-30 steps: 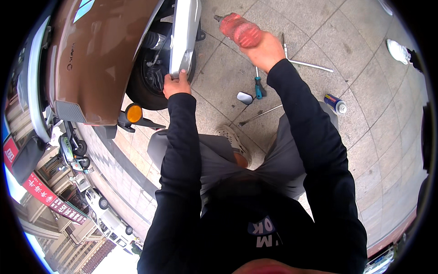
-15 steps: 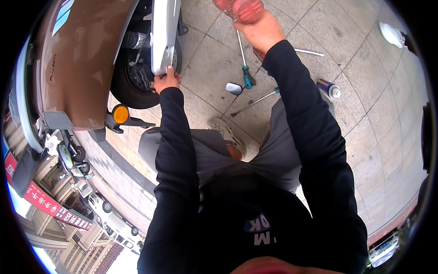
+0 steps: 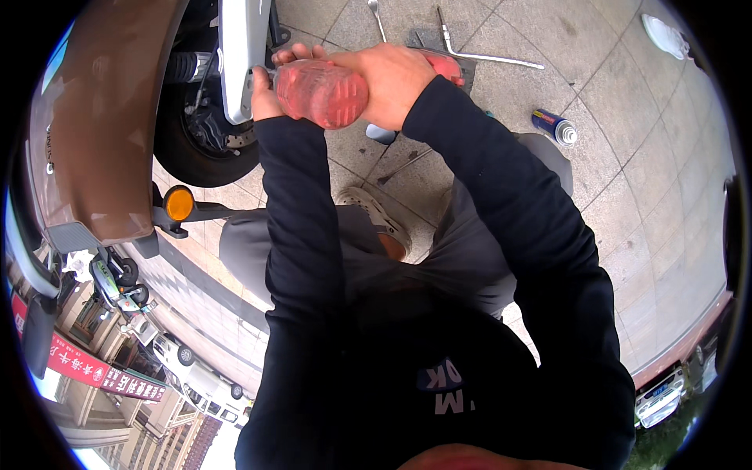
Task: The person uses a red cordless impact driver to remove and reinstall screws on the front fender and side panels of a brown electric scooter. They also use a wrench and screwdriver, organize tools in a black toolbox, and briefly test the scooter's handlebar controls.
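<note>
My right hand is wrapped round the grip of a red cordless power driver, its bulky rounded body lying across toward my left hand. The battery end shows red and dark grey beyond my wrist. Palm up, my left hand sits at the driver's front end, thumb and fingers apart on either side of it. The driver's body covers most of that palm, so whether anything small lies there is hidden. Just left of this hand are the scooter's silver-white front fork cover and black front wheel.
The scooter's brown body panel and orange reflector stand on the left. On the paving lie a bent metal wrench, a spray can, a small pale oval object and a thin-shafted tool. A white shoe is at far right.
My right hand has brought the red driver leftward and nearer. My left hand has left the fork cover's lower end and turned palm up at the driver's front. The view has shifted slightly.
</note>
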Tool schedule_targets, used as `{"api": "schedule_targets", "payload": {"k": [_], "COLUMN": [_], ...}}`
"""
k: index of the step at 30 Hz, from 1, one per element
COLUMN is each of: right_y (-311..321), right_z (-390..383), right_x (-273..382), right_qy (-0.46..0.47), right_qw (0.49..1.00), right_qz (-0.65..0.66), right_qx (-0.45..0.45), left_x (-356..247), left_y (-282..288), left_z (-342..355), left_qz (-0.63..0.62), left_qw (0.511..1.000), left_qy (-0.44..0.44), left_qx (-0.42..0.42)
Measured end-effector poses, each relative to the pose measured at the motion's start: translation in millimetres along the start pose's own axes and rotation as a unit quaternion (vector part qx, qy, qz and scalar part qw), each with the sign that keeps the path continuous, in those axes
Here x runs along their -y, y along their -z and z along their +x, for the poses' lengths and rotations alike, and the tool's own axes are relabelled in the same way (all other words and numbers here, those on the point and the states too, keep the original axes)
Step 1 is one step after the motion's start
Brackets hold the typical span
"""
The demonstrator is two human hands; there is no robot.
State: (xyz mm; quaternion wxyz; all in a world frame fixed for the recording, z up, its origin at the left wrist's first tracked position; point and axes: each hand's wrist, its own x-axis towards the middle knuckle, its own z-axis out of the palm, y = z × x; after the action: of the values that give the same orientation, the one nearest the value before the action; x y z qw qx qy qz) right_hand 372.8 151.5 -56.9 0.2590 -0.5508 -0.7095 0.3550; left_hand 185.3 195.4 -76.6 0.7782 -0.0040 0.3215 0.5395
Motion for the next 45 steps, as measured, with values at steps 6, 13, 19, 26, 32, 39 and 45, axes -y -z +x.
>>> {"api": "schedule_targets", "payload": {"k": [6,13,19,26,32,39,45], "right_y": [15,54,75,84,74,69,70], "right_z": [-5,-32,-43,-41,-25,-11,-8], "right_x": [2,-34,-32,-58,-55,-53,-59], "right_qy": [-0.011,0.071,-0.137,-0.013,-0.012,-0.087,-0.117], "right_qw": [0.988,0.990,0.911,0.930,0.926,0.911,0.900], "right_qz": [-0.144,-0.068,0.347,0.154,0.153,0.249,0.312], "right_qx": [-0.045,-0.100,-0.177,-0.334,-0.346,-0.316,-0.280], "left_x": [24,77,163,182,205,224,190], "left_y": [24,119,152,129,171,197,169], "left_z": [32,123,101,76,23,12,24], "left_qz": [-0.254,0.171,0.879,0.939,0.958,0.962,0.660], "left_qw": [0.945,0.979,0.464,0.332,0.270,0.240,0.748], "left_qy": [0.171,0.007,0.055,0.023,0.043,0.070,0.053], "left_qx": [0.118,-0.108,-0.091,-0.088,0.086,0.110,-0.043]}}
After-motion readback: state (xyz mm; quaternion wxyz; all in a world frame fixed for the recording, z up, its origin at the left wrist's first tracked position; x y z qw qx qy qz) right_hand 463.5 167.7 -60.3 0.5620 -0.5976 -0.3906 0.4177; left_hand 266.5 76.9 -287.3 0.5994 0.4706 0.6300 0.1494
